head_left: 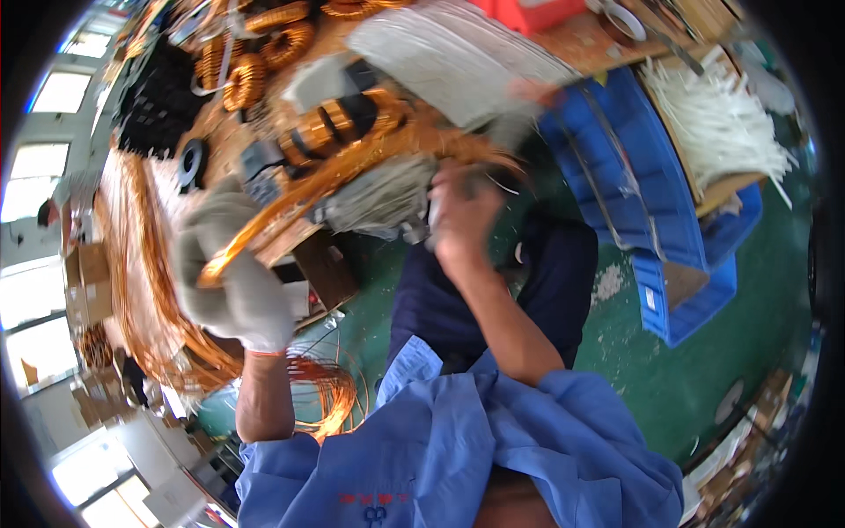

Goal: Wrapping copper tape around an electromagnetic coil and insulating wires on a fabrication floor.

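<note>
Over the cluttered bench: gloved left hand (231, 280) closed around a copper wire bundle (308, 189); bare right hand (465, 216) pinching, perhaps, its far end, blurred. Several wound coils (264, 62) finished beyond; loose wire (326, 392) left below.

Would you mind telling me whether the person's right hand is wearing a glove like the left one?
No. The right hand is bare, whereas the left hand wears a grey-white work glove and grips a bundle of copper wire.

gloved left hand (231, 273) clenched, bare right hand (464, 211) closed
</note>
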### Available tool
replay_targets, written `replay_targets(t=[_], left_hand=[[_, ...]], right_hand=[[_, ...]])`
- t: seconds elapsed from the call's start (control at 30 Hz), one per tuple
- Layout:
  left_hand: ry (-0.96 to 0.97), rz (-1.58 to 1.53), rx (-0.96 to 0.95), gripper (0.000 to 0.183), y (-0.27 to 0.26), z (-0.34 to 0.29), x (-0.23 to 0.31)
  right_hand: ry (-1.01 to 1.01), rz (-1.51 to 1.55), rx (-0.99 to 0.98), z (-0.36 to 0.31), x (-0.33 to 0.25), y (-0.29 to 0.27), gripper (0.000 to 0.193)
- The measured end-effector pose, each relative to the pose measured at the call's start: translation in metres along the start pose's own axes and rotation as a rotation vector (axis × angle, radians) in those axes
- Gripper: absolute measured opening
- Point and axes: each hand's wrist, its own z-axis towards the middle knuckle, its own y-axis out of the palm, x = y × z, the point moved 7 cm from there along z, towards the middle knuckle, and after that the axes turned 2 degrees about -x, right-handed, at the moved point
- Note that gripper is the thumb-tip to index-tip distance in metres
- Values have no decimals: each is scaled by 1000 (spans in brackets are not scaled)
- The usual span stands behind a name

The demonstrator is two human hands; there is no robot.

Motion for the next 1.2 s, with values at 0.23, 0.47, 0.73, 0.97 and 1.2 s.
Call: replay_targets(t=[0.23,0.47,0.73,0.97,1.2], left_hand=[[389,32,-712,24,46,-44,55],[121,-313,-338,27,13,-42,45],[-435,-1138,-127,39,-1,74,-47],[-652,-1217,-426,33,137,138,-97],[-461,-850,-913,31,195,192,-60]], right_hand=[[305,-354,-227,-27,-24,0,17],[753,-940,-486,-120,-78,-165,35],[279,-1093,-857,-146,-153,-35,40],[94,-887,-748,-98,-137,61,39],[35,-1047,-849,-89,-189,70,47]])
